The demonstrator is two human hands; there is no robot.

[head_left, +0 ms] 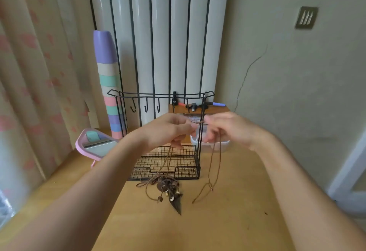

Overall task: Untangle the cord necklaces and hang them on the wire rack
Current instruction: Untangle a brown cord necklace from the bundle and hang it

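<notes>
brown cord necklaces (166,186): tangled, pendants resting mid light wooden tabletop (227,221), just before black wire rack (186,168)
left hand (168,129): pinching cords
right hand (227,129): pinching one strand

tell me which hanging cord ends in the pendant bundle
The cord under the left hand: it drops to the beaded tangle on the table. The loop under the right hand hangs bare.

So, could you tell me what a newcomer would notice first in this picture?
Two raised hands at mid-frame: the left hand and right hand pinch a brown cord between them. Strands hang to a tangle of pendants on the wooden table, before a black wire rack.
</notes>
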